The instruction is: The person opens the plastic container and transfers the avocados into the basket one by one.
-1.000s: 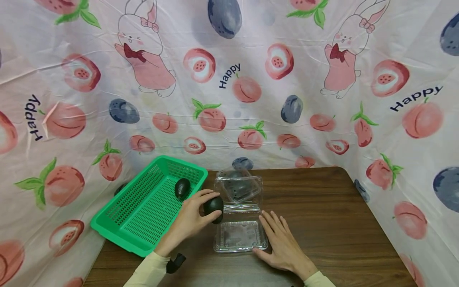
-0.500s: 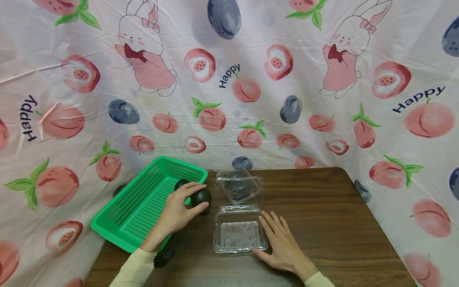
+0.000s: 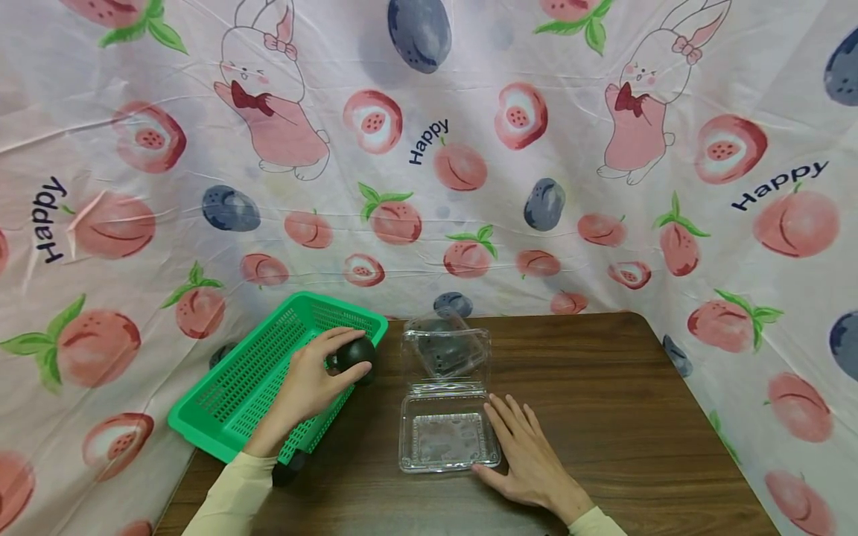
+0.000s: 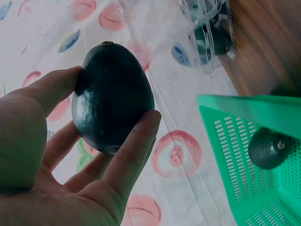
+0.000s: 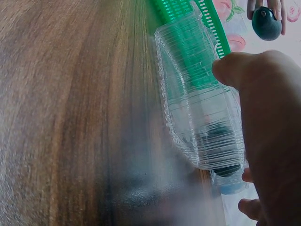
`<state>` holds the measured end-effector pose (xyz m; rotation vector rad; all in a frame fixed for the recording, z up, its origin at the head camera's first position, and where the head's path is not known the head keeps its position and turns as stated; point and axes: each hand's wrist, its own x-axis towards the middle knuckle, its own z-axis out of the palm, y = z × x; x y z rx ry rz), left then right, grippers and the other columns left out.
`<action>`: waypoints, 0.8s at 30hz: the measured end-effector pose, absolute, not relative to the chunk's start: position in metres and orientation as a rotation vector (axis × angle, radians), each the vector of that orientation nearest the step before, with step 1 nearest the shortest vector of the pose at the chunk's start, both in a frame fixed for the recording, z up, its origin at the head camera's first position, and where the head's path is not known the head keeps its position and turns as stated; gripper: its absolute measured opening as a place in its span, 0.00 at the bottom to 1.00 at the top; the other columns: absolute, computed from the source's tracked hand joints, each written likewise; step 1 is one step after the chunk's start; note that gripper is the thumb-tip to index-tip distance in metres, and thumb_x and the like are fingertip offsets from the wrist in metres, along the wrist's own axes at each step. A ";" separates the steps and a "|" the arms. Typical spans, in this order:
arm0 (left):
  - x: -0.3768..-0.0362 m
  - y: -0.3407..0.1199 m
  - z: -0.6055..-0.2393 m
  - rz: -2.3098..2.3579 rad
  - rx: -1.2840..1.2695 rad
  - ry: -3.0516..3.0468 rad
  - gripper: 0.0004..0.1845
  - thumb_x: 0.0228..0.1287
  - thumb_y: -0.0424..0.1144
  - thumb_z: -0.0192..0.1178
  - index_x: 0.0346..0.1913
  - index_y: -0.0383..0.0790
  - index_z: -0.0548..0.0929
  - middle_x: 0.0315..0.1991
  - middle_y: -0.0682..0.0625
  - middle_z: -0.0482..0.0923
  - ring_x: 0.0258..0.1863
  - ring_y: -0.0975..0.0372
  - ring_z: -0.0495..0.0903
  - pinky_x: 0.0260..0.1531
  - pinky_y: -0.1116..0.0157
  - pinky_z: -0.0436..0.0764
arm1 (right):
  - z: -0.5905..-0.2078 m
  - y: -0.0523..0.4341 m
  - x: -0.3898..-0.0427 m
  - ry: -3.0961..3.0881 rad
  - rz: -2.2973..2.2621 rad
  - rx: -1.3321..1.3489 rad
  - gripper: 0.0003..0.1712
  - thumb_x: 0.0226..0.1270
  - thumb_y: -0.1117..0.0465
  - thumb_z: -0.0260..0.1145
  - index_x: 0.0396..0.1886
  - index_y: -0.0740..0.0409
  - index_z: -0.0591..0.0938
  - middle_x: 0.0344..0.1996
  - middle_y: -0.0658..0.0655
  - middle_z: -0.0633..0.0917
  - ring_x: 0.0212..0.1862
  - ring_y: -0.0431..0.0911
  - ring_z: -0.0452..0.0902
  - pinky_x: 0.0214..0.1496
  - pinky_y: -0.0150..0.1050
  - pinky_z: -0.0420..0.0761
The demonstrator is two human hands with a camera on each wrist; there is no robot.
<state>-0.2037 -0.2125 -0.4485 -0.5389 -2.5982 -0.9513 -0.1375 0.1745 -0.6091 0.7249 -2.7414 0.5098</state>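
My left hand (image 3: 308, 383) holds a dark green avocado (image 3: 354, 356) between thumb and fingers, raised over the right rim of the green basket. In the left wrist view, the avocado (image 4: 113, 99) is upright with its stem end at the top. A second avocado (image 4: 268, 148) lies inside the basket; in the head view my left hand mostly hides it. A clear plastic clamshell box (image 3: 447, 439) stands with its lid up and nothing in its tray. My right hand (image 3: 529, 458) rests at the box's right edge, fingers straight and slightly spread.
The green slotted basket (image 3: 221, 439) stands at the left of the wooden table (image 3: 603, 387). Behind the raised lid is another clear box (image 3: 445, 346) with dark contents. A fruit-printed cloth (image 3: 469, 97) hangs around the back and sides.
My left hand has moved left and away with the avocado, from beside the clear box to over the basket's right rim. My right hand and the box have stayed in place.
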 end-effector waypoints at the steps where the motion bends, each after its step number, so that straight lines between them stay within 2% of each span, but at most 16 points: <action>1: -0.205 -0.214 -0.448 -0.954 -0.527 -2.605 0.27 0.70 0.41 0.81 0.70 0.41 0.90 0.70 0.38 0.86 0.63 0.39 0.88 0.47 0.46 0.93 | -0.609 0.175 -0.138 -2.743 0.510 0.725 0.62 0.68 0.30 0.76 0.89 0.62 0.68 0.88 0.65 0.70 0.88 0.68 0.65 0.86 0.72 0.66; 11: -0.213 -0.228 -0.441 -0.960 -0.503 -2.610 0.27 0.71 0.40 0.81 0.70 0.40 0.90 0.71 0.36 0.85 0.61 0.38 0.90 0.54 0.37 0.92 | -0.608 0.175 -0.139 -2.755 0.524 0.730 0.62 0.70 0.30 0.75 0.89 0.63 0.68 0.88 0.65 0.69 0.88 0.69 0.64 0.86 0.74 0.66; 24: -0.225 -0.251 -0.435 -0.926 -0.499 -2.671 0.28 0.73 0.43 0.79 0.73 0.41 0.87 0.73 0.37 0.84 0.63 0.38 0.90 0.58 0.36 0.90 | -0.608 0.175 -0.139 -2.742 0.501 0.737 0.61 0.69 0.29 0.76 0.88 0.63 0.69 0.88 0.66 0.70 0.87 0.69 0.66 0.86 0.73 0.67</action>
